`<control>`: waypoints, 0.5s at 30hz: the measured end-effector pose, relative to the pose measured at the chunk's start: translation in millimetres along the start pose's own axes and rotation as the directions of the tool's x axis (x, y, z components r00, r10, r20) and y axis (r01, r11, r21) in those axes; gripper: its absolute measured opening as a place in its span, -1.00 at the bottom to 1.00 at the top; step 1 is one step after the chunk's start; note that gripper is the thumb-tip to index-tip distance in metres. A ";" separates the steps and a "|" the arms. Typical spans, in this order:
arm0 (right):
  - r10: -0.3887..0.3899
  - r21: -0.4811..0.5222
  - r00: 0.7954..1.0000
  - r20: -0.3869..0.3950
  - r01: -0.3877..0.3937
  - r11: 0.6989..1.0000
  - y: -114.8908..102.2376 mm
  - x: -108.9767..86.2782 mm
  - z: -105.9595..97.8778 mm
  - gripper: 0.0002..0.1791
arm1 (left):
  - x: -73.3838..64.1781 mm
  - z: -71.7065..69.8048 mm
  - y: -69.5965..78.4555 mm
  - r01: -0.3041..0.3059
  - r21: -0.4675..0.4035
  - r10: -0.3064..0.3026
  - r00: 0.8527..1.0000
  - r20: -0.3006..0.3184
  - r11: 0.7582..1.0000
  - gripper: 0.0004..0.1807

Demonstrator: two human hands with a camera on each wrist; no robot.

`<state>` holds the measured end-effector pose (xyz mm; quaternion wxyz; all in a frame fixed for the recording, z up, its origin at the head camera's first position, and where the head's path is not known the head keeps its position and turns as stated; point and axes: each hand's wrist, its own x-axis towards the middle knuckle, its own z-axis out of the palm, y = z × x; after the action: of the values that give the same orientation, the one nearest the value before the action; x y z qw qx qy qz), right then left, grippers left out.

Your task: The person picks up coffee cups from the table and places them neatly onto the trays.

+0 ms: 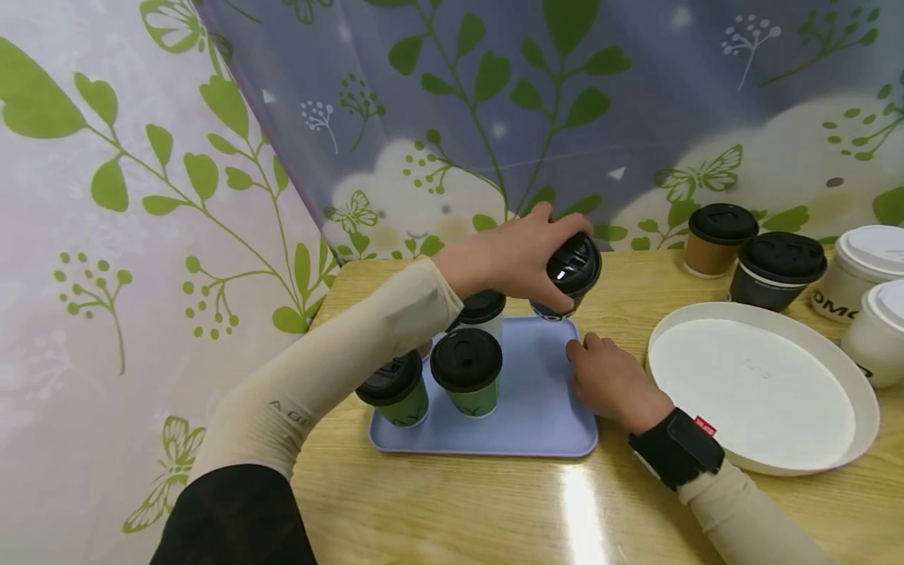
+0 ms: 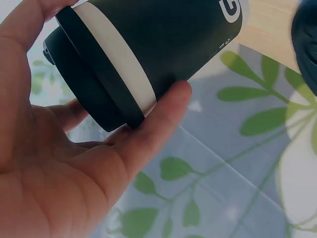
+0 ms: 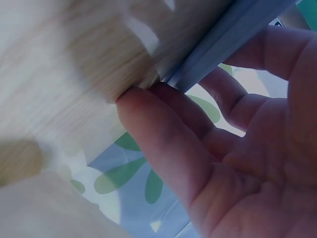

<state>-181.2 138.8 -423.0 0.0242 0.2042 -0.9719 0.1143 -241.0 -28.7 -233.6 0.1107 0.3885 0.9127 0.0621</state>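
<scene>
My left hand (image 1: 519, 251) grips a dark paper coffee cup (image 1: 574, 271) by its black lid, above the far right part of the lavender tray (image 1: 540, 392). Seen from the left wrist, the cup (image 2: 163, 39) is tilted, with a white band under the lid and white lettering. My right hand (image 1: 610, 380) holds the tray's right edge; in the right wrist view its fingers (image 3: 158, 134) lie around the rim. Two green cups with black lids, one left (image 1: 402, 396) and one middle (image 1: 466, 373), stand on the tray. A pale, black-lidded cup (image 1: 487, 314) behind them is partly hidden by my left arm.
A round white tray (image 1: 756, 392) lies to the right. Behind it stand a brown cup (image 1: 716, 243) and a dark cup (image 1: 773, 275), both black-lidded, and two white-lidded cups (image 1: 865, 267) at the far right. A patterned cloth (image 1: 452, 118) hangs behind the table.
</scene>
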 end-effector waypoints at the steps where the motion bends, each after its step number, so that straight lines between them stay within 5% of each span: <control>1: 0.008 0.000 1.000 0.008 -0.008 1.000 -0.1 0.4 -0.1 -0.80 | -0.6 -0.2 -3.9 0.014 -0.006 -0.014 1.000 0.000 1.000 -0.09; 15: 0.035 -0.012 0.999 0.026 -0.035 0.999 -2.0 1.0 0.0 -0.81 | -4.4 5.4 -33.0 0.090 -0.068 -0.088 0.995 0.036 0.994 -0.09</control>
<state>-181.2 136.6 -422.4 0.0107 0.1885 -0.9762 0.1064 -259.6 -54.5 -244.8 0.1418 0.3442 0.9245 0.0821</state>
